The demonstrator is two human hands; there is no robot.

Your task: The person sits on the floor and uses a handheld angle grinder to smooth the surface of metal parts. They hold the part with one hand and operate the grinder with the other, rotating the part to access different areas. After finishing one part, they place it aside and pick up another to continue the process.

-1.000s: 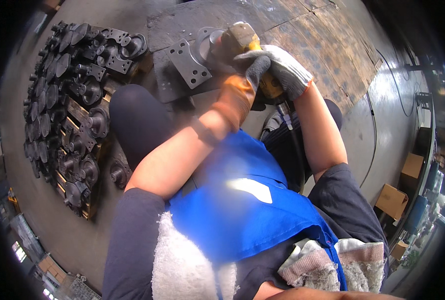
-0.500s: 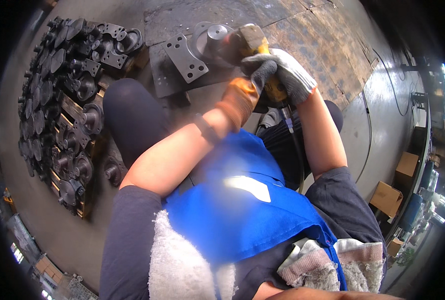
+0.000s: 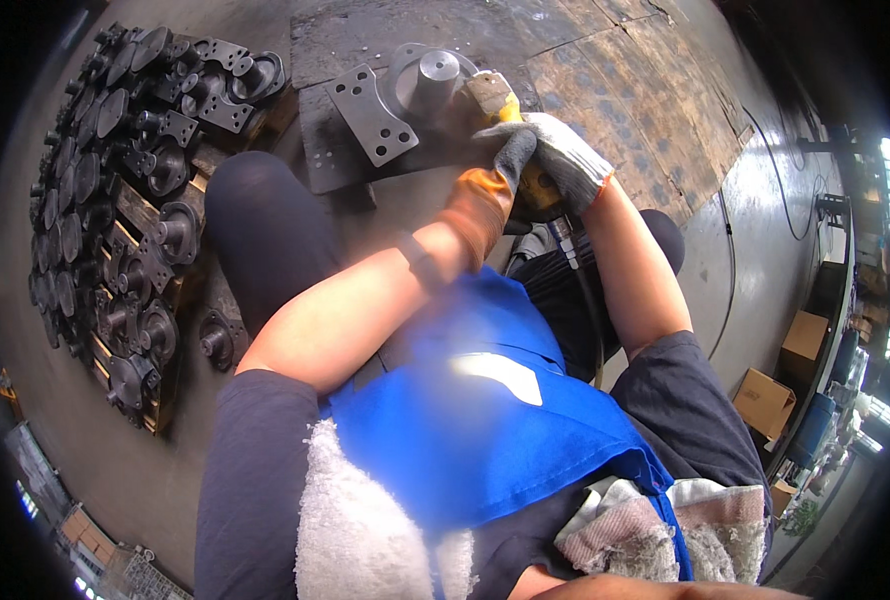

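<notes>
My two gloved hands hold a yellow air grinder (image 3: 541,190) at the near edge of the work surface. My right hand (image 3: 567,156), in a white and grey glove, is wrapped round its body from the right. From the left, my left hand (image 3: 489,188), in an orange glove with dark fingers, closes on it. A hose with a metal coupling (image 3: 566,240) runs from the grinder's lower end toward me. Just left of the grinder's head lies a steel part: a flat plate with holes (image 3: 373,115) beside a round flange bearing an upright cylinder (image 3: 436,84). The grinder's working end is hidden.
Many similar dark metal parts (image 3: 89,180) are heaped on a wooden pallet (image 3: 143,210) at the left. One more part (image 3: 221,338) lies on the floor near my left knee. Worn boards (image 3: 645,95) spread to the right. Cardboard boxes (image 3: 765,402) and a cable (image 3: 730,270) are at far right.
The grinder and both hands have come slightly nearer to me and left. More of the cylinder's side now shows. The steel part stays in place.
</notes>
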